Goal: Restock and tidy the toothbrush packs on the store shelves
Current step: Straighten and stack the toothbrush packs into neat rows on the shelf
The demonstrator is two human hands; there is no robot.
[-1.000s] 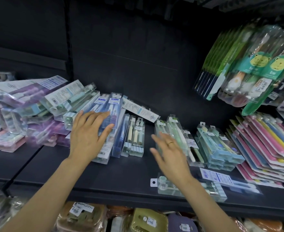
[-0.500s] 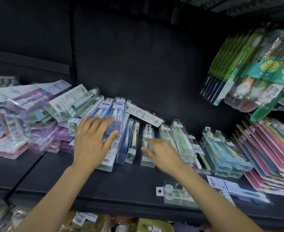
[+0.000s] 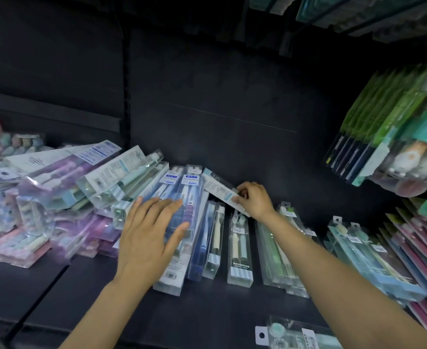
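Two hands on dark shelf (image 3: 121, 293). Your left hand (image 3: 148, 238) lies flat, fingers spread wide, pressing blue toothbrush packs (image 3: 182, 197) leaning against tumbled heap of purple and mint packs (image 3: 63, 187) just beyond your knuckles. Your right hand (image 3: 254, 199), further back, pinches white-labelled pack (image 3: 220, 190) lying crosswise atop blue ones. Beige twin pack (image 3: 240, 248) lies flat just under that wrist; green packs (image 3: 277, 250) beside forearm. One pack (image 3: 290, 336) lies loose near shelf edge, below right forearm.
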